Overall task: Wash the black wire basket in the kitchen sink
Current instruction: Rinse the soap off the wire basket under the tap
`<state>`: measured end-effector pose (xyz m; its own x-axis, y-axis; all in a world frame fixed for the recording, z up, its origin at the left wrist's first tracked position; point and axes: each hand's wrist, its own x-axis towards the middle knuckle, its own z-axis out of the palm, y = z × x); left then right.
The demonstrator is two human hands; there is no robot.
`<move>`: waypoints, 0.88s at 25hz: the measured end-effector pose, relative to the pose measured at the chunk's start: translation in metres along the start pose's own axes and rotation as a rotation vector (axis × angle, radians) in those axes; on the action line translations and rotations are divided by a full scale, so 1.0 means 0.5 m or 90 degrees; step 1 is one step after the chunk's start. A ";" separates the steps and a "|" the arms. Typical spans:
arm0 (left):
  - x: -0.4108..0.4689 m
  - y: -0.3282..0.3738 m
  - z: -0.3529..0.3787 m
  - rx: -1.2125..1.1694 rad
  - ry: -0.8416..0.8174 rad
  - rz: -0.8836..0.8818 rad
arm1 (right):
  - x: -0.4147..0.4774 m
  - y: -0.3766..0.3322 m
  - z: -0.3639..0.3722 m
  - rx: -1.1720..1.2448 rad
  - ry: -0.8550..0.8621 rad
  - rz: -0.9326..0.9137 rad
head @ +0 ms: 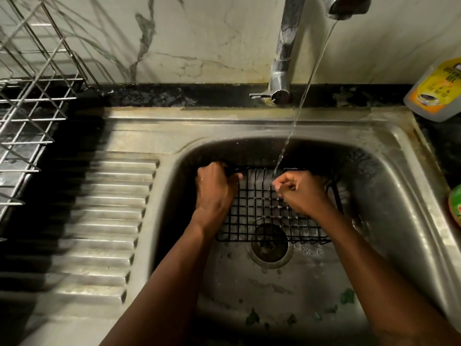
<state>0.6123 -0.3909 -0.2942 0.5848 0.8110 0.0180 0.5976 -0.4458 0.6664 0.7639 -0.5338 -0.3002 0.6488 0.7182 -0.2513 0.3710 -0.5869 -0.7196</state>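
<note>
- The far rim of the black wire basket is partly covered by both hands, and its far right corner fades into the dark back wall of the sink, so the shape there is hard to read.
- The tap is cut off at the top edge; only its spout end shows, with a thin stream of water falling from it.
- A yellow-labelled bottle, right of the tap, is clipped by the frame edge, and its print is too blurred to read.
- The drain is seen through the basket's near grid, which overlaps it.
- The basket sits in the sink bowl below the tap, tipped with its grid toward the camera.
- The left hand is clenched around the far rim at the basket's left corner.
- The right hand is closed into a fist on the wires near the far rim, just where the water lands; exactly what the fingers pinch cannot be told.
- A steel dish rack stands well left of the tap.
</note>
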 end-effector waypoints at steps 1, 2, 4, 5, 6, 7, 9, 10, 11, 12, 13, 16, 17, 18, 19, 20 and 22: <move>-0.009 -0.005 -0.002 0.034 -0.001 -0.020 | 0.011 0.014 0.012 0.022 -0.007 0.023; -0.020 -0.007 -0.007 0.065 -0.016 -0.055 | 0.020 0.027 0.019 0.033 0.002 0.036; -0.030 -0.009 -0.012 0.100 -0.043 -0.132 | 0.028 0.042 0.030 0.040 0.029 0.040; -0.033 -0.014 -0.009 0.099 -0.051 -0.143 | 0.029 0.043 0.037 0.039 0.041 0.030; -0.036 -0.011 -0.006 0.111 -0.047 -0.138 | 0.027 0.041 0.044 0.028 0.061 -0.002; -0.038 -0.009 -0.009 0.076 -0.033 -0.139 | 0.022 0.037 0.049 0.010 0.094 -0.050; -0.047 0.004 -0.016 -0.011 -0.117 -0.165 | 0.015 0.027 0.047 -0.030 0.198 -0.165; -0.057 0.010 -0.022 0.085 -0.163 -0.160 | 0.013 0.020 0.040 -0.042 0.249 -0.216; -0.059 -0.005 -0.020 0.202 -0.223 -0.099 | 0.011 0.015 0.034 -0.060 0.287 -0.262; -0.054 -0.015 -0.020 0.235 -0.255 -0.100 | 0.010 0.010 0.032 -0.086 0.306 -0.298; -0.050 -0.018 -0.025 0.207 -0.286 -0.141 | 0.010 0.003 0.034 -0.122 0.300 -0.320; -0.049 -0.011 -0.020 0.313 -0.262 -0.108 | 0.013 -0.027 0.069 -0.219 0.149 -0.364; -0.051 -0.016 -0.021 0.329 -0.247 -0.067 | 0.012 -0.034 0.083 -0.236 0.106 -0.377; -0.052 -0.003 -0.022 0.295 -0.274 -0.122 | 0.012 -0.036 0.090 -0.249 0.085 -0.388; -0.046 0.012 -0.022 0.227 -0.332 -0.205 | 0.010 -0.035 0.088 -0.265 0.073 -0.391; -0.032 0.004 -0.018 0.175 -0.338 -0.215 | 0.009 -0.030 0.075 -0.277 0.062 -0.382; -0.035 0.024 -0.028 0.261 -0.272 -0.205 | 0.012 -0.004 0.023 -0.278 0.024 -0.306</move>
<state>0.6014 -0.4051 -0.2760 0.4583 0.7437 -0.4867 0.8888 -0.3837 0.2506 0.7591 -0.5242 -0.3079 0.3634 0.9296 0.0616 0.8565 -0.3073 -0.4148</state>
